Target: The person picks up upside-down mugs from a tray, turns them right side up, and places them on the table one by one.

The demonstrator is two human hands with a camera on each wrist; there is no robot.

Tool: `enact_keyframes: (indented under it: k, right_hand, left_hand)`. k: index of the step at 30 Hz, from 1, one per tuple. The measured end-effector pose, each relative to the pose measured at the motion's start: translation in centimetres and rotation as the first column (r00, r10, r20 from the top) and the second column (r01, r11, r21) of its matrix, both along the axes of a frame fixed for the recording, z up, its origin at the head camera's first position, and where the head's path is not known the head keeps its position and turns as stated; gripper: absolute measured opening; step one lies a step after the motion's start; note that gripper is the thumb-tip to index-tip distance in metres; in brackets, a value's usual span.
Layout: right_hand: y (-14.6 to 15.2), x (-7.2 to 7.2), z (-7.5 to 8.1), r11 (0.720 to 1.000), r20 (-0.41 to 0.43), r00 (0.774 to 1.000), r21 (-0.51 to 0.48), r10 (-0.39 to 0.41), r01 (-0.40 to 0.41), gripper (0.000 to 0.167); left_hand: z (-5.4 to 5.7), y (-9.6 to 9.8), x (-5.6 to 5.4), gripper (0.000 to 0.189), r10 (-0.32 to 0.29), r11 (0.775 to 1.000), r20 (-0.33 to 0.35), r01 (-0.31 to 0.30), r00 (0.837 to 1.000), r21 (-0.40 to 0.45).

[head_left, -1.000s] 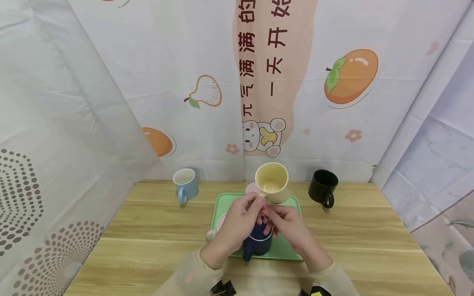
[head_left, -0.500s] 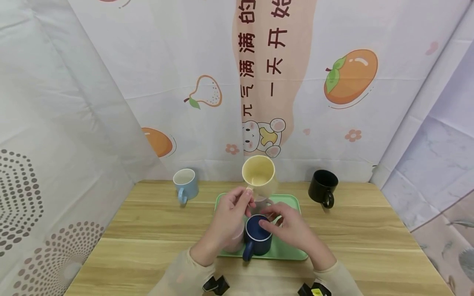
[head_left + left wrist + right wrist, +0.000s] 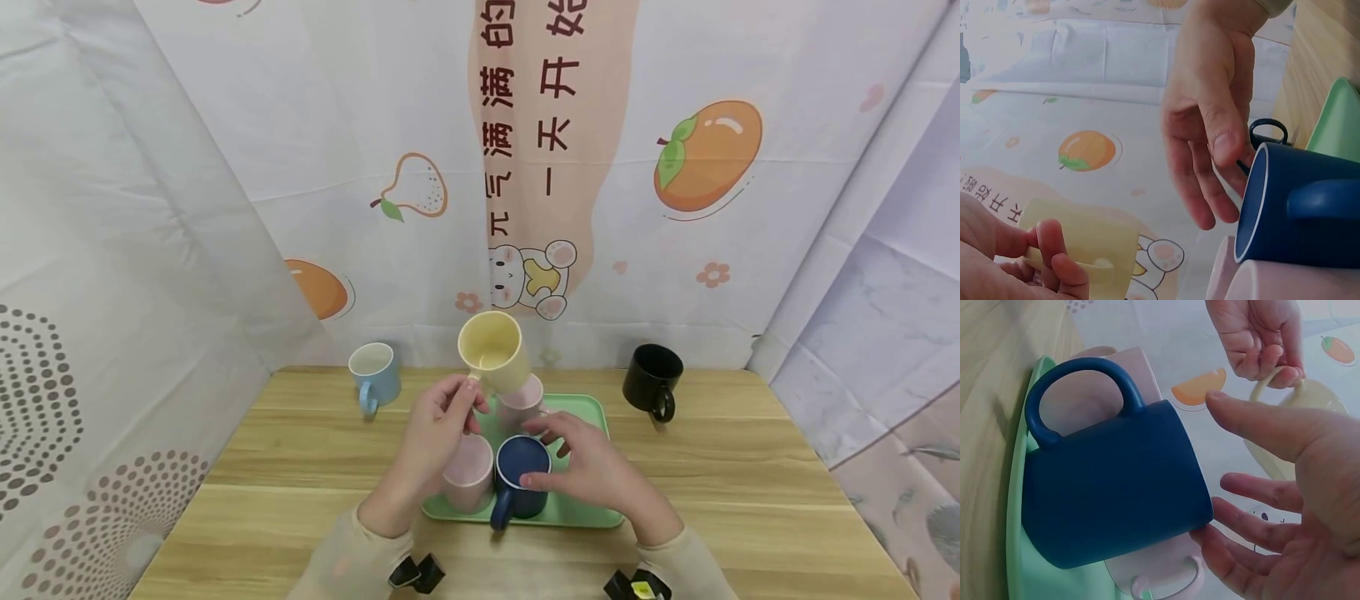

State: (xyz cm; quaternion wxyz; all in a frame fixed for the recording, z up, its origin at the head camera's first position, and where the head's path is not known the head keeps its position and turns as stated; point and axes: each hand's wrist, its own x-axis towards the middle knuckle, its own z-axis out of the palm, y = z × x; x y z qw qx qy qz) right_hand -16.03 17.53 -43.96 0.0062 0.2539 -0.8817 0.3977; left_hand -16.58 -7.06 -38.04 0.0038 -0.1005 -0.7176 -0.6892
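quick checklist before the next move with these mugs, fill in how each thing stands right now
1. Left hand grips the yellow mug by its handle: ok.
2. Yellow mug clear of the rear pink mug: ok, a gap shows in the left wrist view.
3. Right hand holding nothing: ok.
4. Right hand clear of the navy mug: cannot tell, very close, contact unclear.
5. Navy mug upright on the green tray: ok.

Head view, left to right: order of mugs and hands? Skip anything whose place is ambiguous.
Light blue mug → left hand → yellow mug → right hand → black mug.
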Motion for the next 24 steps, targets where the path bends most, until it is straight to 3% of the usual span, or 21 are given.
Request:
enact_keyframes:
  k: [15,24]
  right_hand:
    - [0.3,-0.3,-0.4,0.998,0.026,0.998,0.02,0.063,-0.063,0.071]
    - [0.2,-0.3,-0.4,0.998,0.107,0.992,0.007,0.063,-0.064,0.073]
  left_hand:
    - [-0.9,-2.2,-1.3,0.025,0.145,0.989,0.038,-0.145,0.989,0.01]
    - [-1.8,-3.4,-2.4,0.029,0.216,0.976,0.015,-0.216,0.976,-0.027]
